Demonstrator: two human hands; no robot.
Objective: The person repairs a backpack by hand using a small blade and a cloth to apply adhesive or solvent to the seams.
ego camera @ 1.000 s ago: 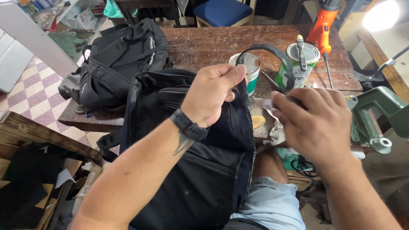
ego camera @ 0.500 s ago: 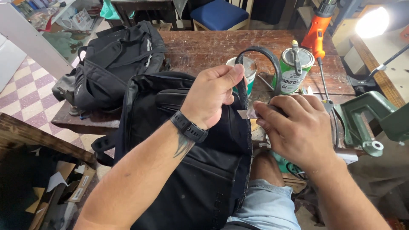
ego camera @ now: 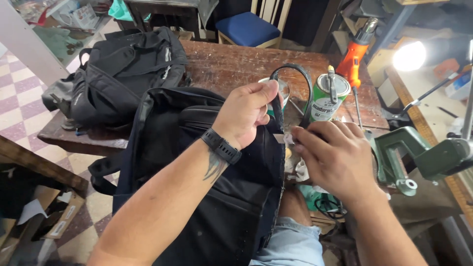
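The black bag [ego camera: 207, 162] hangs off the table's [ego camera: 221, 64] edge onto my lap, dark and limp, its handle [ego camera: 295, 79] looping up. My left hand [ego camera: 246, 116] is pinched tight on its top edge. My right hand [ego camera: 335, 155], fingers curled, touches that edge; what it grips, I cannot tell. Behind stand two tins: the green one [ego camera: 327, 101] holds a brush [ego camera: 332, 83]; the other [ego camera: 281, 96] is mostly hidden. A second backpack [ego camera: 125, 74] lies left.
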